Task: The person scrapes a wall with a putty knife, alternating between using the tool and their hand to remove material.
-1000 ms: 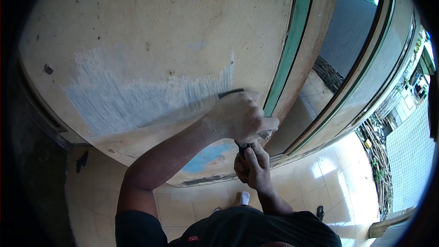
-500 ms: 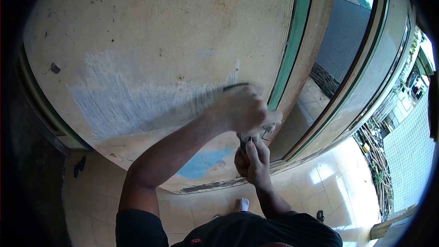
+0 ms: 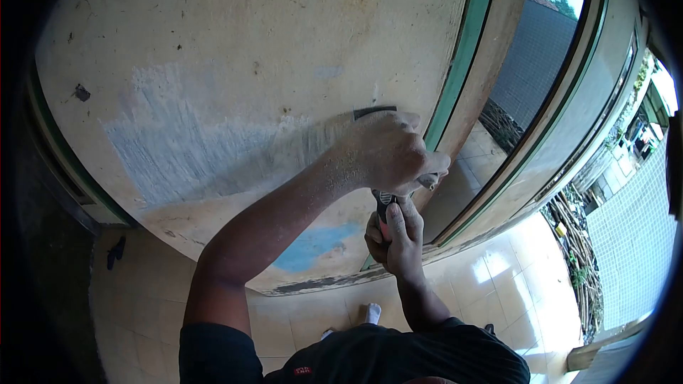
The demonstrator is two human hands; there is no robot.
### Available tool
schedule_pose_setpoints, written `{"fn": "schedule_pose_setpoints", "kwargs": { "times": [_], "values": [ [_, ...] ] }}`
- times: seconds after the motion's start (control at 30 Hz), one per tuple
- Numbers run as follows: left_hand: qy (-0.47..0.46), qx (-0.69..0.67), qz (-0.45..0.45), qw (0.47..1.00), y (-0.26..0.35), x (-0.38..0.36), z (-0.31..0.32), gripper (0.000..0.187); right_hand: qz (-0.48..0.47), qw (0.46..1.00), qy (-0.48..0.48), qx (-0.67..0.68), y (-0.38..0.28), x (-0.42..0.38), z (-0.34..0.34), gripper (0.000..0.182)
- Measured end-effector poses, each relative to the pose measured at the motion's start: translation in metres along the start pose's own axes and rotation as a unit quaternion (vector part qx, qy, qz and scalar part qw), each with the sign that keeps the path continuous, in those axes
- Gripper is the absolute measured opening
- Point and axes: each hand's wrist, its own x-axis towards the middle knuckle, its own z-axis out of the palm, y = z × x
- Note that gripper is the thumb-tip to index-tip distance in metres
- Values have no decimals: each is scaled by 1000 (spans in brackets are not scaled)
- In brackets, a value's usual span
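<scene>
A scraper with a black and red handle [image 3: 385, 208] is held up against the pale painted wall [image 3: 235, 35]. My right hand [image 3: 400, 238] wraps round this handle from below, its thumb lying along the grip. Just above, my dusty left hand [image 3: 398, 148] is closed over the upper part of the tool and hides most of it. A dark flat edge [image 3: 374, 110] sticks out past the left knuckles against the wall. To the left of that hand spreads a whitish-grey scraped patch [image 3: 192, 146] with streaks in it.
A green trim strip [image 3: 466, 43] and a window [image 3: 530, 64] stand right of the hands. Below the arms the wall has a blue patch [image 3: 313, 247]. Tiled floor [image 3: 491, 277] runs along the wall. A pile of sticks [image 3: 580, 263] lies at the far right.
Both hands have shifted slightly; the left one sits a little higher and further right on the wall. More of the dark edge and the black handle shows now.
</scene>
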Motion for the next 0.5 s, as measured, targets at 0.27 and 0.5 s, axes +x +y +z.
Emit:
{"fn": "schedule_pose_setpoints", "kwargs": {
  "times": [0.27,0.5],
  "values": [
    [-33,-2,1,999,-5,7,1,13,21,1000,4,-1,-3,9,-8,32],
    [-50,27,1,998,9,-16,28,13,5,997,16,72,28,-17,-9,34]
  ]
}}
